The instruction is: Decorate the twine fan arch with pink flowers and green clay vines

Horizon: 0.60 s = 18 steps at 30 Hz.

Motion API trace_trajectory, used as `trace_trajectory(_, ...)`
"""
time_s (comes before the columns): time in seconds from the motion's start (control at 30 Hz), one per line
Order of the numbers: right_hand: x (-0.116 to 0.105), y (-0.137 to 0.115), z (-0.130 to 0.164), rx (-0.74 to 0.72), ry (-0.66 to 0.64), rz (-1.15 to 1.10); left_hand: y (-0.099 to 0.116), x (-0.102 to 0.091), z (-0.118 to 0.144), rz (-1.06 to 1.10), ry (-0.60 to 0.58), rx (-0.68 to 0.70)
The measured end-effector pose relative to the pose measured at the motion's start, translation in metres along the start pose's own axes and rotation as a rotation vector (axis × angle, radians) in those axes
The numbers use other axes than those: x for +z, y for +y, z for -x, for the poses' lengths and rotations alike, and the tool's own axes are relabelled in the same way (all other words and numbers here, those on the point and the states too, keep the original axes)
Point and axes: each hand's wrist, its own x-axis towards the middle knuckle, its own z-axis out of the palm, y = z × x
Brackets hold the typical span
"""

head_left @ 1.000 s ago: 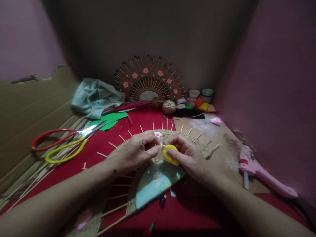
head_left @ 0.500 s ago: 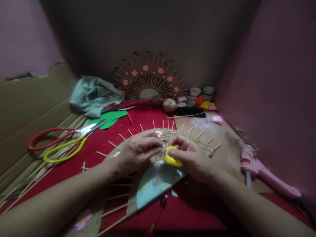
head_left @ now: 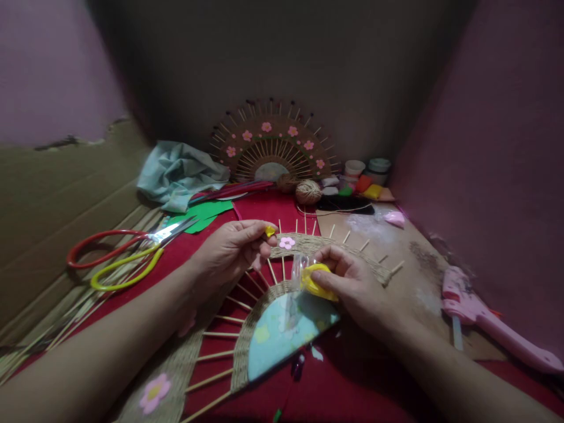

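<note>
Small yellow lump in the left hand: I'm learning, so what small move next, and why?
Probably bring the small yellow lump to the upper pink petalled flower beside the left hand: that flower's centre shows no yellow, while the lower pink petalled flower has a yellow middle.

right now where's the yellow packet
In the head view, the yellow packet is right of centre, in the right grip, by the blue half-circle's upper edge.

Left hand [head_left: 233, 249]: yellow bit [head_left: 269, 231]; right hand [head_left: 352, 288]: clear packet [head_left: 316, 284] (yellow inside)
</note>
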Motion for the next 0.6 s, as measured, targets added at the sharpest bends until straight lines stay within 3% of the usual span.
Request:
trace_trajectory(0.27,-0.004,0.001,-0.001,0.009,0.014,-0.086,0.0,-0.001,0.003,0.01,0.0,-0.022)
trace_trajectory(0.47,-0.01,-0.005,-0.002,-0.023,0.084,-0.115,0.001,0.0,0.001,0.101,0.043,-0.025)
trace_trajectory(0.6,-0.013,-0.011,-0.001,-0.03,0.155,-0.083,0.002,-0.006,-0.002,0.028,0.042,-0.017)
